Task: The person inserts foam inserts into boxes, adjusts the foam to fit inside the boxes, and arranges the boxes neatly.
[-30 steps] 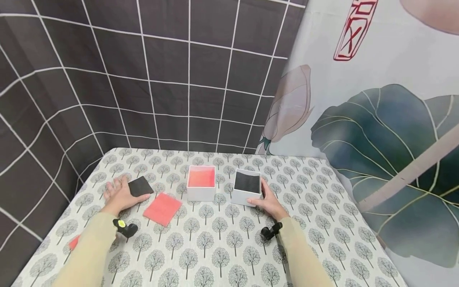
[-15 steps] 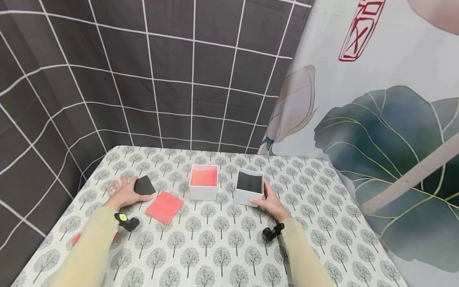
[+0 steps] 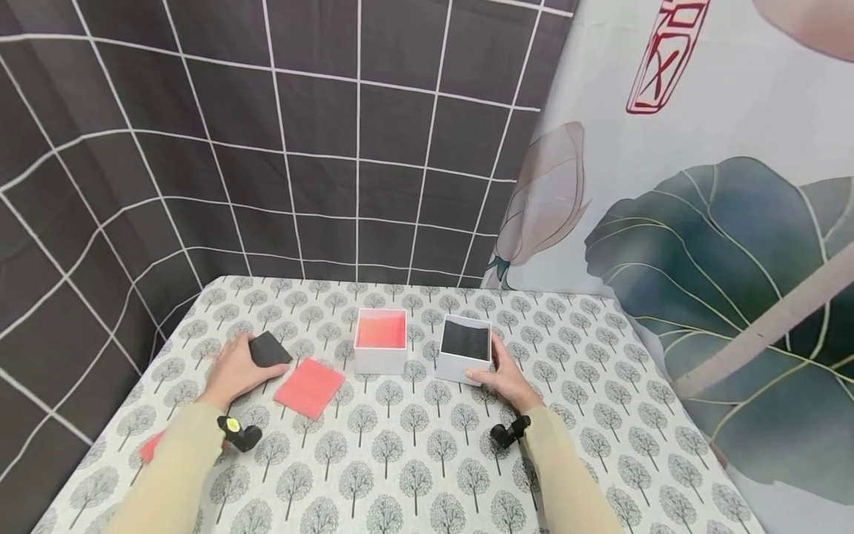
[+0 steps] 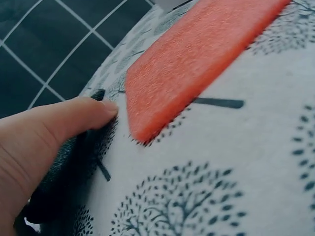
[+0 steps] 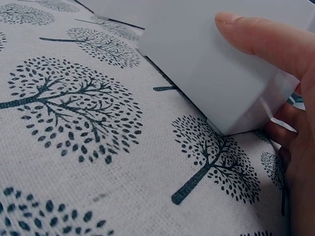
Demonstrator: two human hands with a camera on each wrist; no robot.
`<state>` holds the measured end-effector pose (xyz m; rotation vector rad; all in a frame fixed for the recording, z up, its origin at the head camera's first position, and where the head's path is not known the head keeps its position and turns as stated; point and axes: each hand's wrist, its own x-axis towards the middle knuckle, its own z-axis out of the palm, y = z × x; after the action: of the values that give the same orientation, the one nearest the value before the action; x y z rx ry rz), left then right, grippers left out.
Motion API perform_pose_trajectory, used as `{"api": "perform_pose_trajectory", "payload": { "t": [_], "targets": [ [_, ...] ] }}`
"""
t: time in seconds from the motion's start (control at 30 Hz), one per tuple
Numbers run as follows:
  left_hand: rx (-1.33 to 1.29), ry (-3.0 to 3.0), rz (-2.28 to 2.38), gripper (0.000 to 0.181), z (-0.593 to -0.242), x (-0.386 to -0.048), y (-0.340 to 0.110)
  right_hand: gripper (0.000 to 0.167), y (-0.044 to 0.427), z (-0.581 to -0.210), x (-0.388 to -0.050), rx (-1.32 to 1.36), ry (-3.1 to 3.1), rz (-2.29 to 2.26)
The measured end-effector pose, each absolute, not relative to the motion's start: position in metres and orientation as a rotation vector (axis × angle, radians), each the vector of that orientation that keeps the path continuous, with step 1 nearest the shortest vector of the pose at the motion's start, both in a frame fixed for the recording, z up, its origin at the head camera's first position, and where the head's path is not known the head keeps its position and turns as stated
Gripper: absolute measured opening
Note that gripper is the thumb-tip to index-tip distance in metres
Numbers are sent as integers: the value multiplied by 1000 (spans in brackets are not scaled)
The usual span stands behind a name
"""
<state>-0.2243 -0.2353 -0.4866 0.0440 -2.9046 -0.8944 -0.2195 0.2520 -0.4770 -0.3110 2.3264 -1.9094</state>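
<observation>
My left hand (image 3: 233, 371) grips a black cloth square (image 3: 270, 349) by its left and near edges, the thumb along the near side. The other fingers are mostly hidden in the left wrist view. Just right of the thumb lies a flat red cloth square (image 3: 310, 389), apart from the hand. My right hand (image 3: 507, 380) holds a white box (image 3: 459, 368) with black inside, its thumb on the near wall and its fingers around the right side. The box stands on the table. Left of it is another white box (image 3: 380, 361) with red inside.
Another red piece (image 3: 150, 446) shows partly from under my left forearm. The table (image 3: 373, 489) has a tree-print cloth. Behind it hang a dark grid curtain (image 3: 313, 111) and a white printed curtain (image 3: 600, 126).
The left fingers, spread wide earlier, have drawn in around the black cloth square's left side. The right hand keeps its hold on the box. The view shifts slightly.
</observation>
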Motion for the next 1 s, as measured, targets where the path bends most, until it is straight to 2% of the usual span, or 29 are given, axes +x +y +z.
{"api": "perform_pose_trajectory", "payload": {
  "t": [0.23,0.47,0.63,1.0],
  "targets": [
    [70,-2841,-878,102,-478,-221,-225,97,251,-478,-220,-280,2345,-1891],
    [1,-2811,-835,95,-468,-219,-211,96,251,-478,-219,-301,2348,-1892],
    [-73,-2837,-815,97,-459,-215,-198,96,253,-480,-220,-322,2363,-1883],
    [-270,-2840,-806,95,-454,-200,-167,97,260,-508,-235,-308,2394,-1898]
  ]
}}
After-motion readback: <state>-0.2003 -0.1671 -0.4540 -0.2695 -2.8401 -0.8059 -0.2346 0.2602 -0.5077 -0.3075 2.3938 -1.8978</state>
